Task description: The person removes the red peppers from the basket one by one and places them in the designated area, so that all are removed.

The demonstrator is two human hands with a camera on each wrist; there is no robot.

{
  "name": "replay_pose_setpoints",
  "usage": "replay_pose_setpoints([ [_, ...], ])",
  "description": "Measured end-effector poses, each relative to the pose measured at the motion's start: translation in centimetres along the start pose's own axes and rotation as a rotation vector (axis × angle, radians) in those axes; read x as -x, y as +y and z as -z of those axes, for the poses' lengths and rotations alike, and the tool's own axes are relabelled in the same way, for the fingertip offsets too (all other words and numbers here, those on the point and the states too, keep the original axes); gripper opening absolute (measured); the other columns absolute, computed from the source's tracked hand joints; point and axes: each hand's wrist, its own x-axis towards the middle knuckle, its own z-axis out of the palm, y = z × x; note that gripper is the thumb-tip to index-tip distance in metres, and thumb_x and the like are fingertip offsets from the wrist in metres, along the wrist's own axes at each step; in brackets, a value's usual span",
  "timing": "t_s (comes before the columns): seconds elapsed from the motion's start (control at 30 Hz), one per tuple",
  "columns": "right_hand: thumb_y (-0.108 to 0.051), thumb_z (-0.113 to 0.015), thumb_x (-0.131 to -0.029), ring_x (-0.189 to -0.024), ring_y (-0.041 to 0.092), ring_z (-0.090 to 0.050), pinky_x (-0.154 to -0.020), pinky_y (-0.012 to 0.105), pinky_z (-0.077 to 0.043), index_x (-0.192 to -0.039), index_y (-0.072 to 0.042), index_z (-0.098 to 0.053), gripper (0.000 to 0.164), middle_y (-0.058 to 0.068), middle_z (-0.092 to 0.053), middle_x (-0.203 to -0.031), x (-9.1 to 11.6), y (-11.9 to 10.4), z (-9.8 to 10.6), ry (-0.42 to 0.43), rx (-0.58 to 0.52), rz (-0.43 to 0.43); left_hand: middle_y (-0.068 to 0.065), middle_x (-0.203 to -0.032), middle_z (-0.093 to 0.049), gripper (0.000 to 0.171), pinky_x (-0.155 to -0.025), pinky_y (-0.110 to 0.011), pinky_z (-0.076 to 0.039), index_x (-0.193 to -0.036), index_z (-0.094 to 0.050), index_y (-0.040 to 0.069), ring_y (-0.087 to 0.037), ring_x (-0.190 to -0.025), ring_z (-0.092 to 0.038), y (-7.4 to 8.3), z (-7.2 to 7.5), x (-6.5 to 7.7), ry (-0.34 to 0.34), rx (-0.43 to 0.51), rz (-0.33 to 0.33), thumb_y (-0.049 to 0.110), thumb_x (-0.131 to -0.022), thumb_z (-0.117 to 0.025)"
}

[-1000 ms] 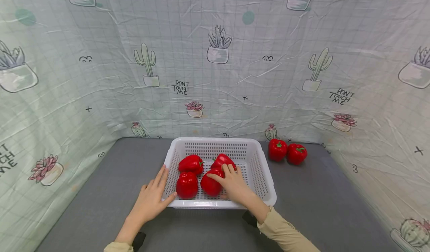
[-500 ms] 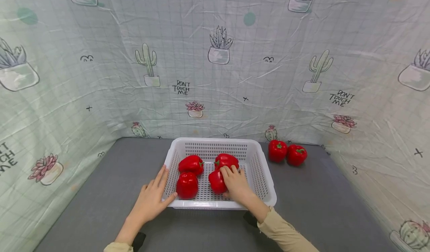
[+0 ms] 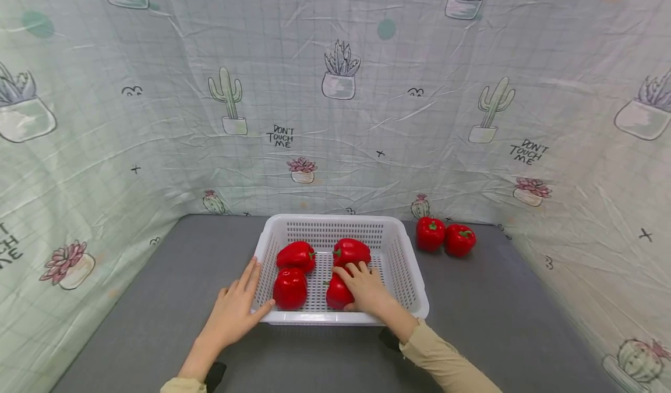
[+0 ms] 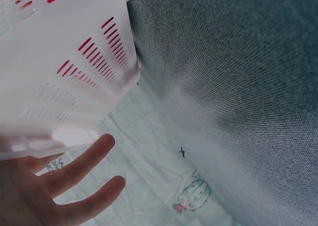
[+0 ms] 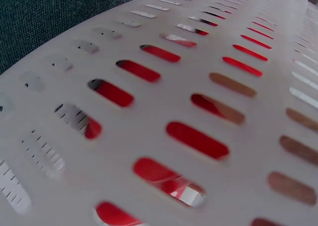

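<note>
In the head view, a white slotted plastic basket (image 3: 346, 318) stands on the grey table. My right hand (image 3: 368, 290) reaches inside and grips a red bell pepper (image 3: 336, 294) at the front, its fingers curled over the top and right side. A second pepper (image 3: 352, 251) lies just behind it. On the basket's left side are another pepper (image 3: 296, 256) at the back and one (image 3: 290, 289) in front. My left hand (image 3: 230, 314) rests against the basket's left front corner with fingers extended. Through the slots, the right wrist view gives pieces of red pepper (image 5: 198, 140) and fingers (image 5: 293, 188).
Two more red bell peppers, one (image 3: 430, 234) beside the other (image 3: 459, 240), sit on the table (image 3: 487, 305) to the right of the basket. A cactus-print curtain (image 3: 335, 125) encloses the back and both sides.
My right hand has moved its pepper rightward, then slightly toward the front, turning it so its stem now points left. The pepper behind it has shifted slightly right. My left hand stays put.
</note>
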Motion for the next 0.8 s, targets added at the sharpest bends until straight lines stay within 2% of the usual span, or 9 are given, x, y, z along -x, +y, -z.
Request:
replay_pose_setpoints([
  [0.3,-0.029,-0.082,-0.054,-0.111,0.026,-0.044,-0.090,0.049,-0.042,-0.126,-0.014,-0.038,0.086,0.006,-0.048,-0.125,-0.1,0.0,0.2,0.011,-0.007,-0.001,-0.015,-0.144,-0.029,0.080,-0.077,-0.054,-0.042,-0.138,-0.031,0.002,-0.034,-0.102,-0.054,-0.1,-0.2,0.0,-0.001,-0.004,0.000,0.045,-0.076,-0.059],
  [0.5,-0.030,-0.083,-0.053,-0.110,0.026,-0.043,-0.089,0.049,-0.041,-0.126,-0.012,-0.037,0.089,0.007,-0.047,-0.128,0.0,0.2,0.6,0.095,-0.011,0.000,-0.015,-0.144,-0.029,0.080,-0.078,-0.055,-0.041,-0.138,-0.030,0.002,-0.035,-0.103,-0.053,-0.1,-0.2,0.0,-0.008,-0.001,0.004,0.045,-0.076,-0.059],
  [0.8,-0.028,-0.083,-0.053,-0.110,0.029,-0.045,-0.085,0.048,-0.042,-0.126,-0.018,-0.037,0.086,0.011,-0.043,-0.125,0.7,1.0,0.9,0.211,-0.108,-0.008,-0.016,-0.144,-0.029,0.081,-0.078,-0.055,-0.041,-0.138,-0.030,0.002,-0.035,-0.103,-0.053,0.0,0.0,0.0,-0.008,-0.005,0.009,0.046,-0.076,-0.059],
])
